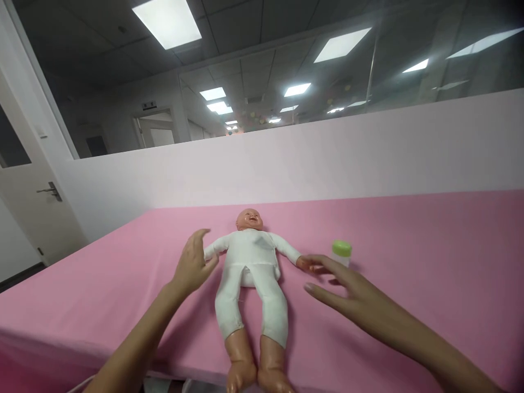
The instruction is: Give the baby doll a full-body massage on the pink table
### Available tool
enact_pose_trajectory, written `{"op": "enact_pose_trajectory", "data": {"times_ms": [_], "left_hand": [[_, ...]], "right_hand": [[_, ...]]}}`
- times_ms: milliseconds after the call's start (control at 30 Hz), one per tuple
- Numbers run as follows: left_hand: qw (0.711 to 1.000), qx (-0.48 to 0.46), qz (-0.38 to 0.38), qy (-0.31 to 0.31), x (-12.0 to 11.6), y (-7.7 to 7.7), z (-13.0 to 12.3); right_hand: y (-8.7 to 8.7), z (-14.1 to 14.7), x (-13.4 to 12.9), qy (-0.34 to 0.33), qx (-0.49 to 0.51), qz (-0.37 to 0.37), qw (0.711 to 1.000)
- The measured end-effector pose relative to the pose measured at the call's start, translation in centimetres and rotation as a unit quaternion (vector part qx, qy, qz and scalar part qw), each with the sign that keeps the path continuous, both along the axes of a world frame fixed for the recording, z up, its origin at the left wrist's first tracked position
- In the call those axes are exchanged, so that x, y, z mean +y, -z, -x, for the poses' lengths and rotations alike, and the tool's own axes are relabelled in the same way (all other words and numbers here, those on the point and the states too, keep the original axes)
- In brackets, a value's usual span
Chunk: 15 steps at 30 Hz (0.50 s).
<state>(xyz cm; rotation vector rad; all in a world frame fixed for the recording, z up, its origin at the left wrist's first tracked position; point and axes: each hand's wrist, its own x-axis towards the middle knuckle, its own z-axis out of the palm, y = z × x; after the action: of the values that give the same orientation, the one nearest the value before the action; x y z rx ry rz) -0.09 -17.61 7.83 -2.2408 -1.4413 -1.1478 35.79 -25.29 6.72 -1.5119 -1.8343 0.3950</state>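
Left hand [192, 265] half open, fingers curled, holding nothing, just beside the arm of a baby doll [249, 262] lying face up in a white suit mid-table; right hand [347, 286] spread wide, also empty, fingers [323, 263] at the doll's small hand, contact unclear. Just beyond, green-capped bottle [341, 252] upright on pink sheet [409, 245]; farther off, white partition [286, 164] and door [36, 164].

A: Bright enough?

B: Yes, the ceiling light panels [166, 23] glare white overhead, and the glass partition [327, 71] shows more of them.

A: Shadows?

B: Soft ones, lying beside the doll [249, 262] on the pink surface [409, 245].

A: Any distortion?

B: Wide-lens bending toward the edges; the door [36, 164] leans. The top corners fall dimmer, but the middle stays sharp.
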Motion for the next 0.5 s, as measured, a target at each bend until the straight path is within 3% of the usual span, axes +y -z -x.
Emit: {"op": "enact_pose_trajectory", "data": {"times_ms": [33, 100, 167, 267, 367, 433, 500], "left_hand": [[0.993, -0.011, 0.099, -0.063, 1.3, 0.4, 0.5], [0.943, -0.009, 0.293, -0.158, 3.6, 1.3, 1.9], [0.896, 0.027, 0.408, -0.172, 5.3, 2.0, 3.4], [0.886, 0.088, 0.432, -0.143, 6.9, 2.1, 5.2], [0.879, 0.122, 0.438, -0.141, 7.6, 0.9, 5.5], [0.867, 0.125, 0.459, -0.149, 7.0, -0.4, 4.8], [0.868, 0.14, 0.446, -0.169, 4.8, -1.7, 3.5]], "right_hand": [[0.1, 0.1, 0.8, -0.005, -0.017, 0.02, 1.0], [0.7, 0.4, 2.8, -0.003, -0.065, 0.071, 0.995], [1.4, 0.6, 5.0, 0.009, -0.111, 0.114, 0.987], [1.6, 1.0, 7.5, 0.029, -0.159, 0.13, 0.978], [0.4, 1.6, 8.7, 0.05, -0.223, 0.148, 0.962], [-0.6, 2.2, 8.8, 0.059, -0.255, 0.17, 0.95], [-1.2, 2.9, 8.5, 0.061, -0.257, 0.189, 0.946]]}}
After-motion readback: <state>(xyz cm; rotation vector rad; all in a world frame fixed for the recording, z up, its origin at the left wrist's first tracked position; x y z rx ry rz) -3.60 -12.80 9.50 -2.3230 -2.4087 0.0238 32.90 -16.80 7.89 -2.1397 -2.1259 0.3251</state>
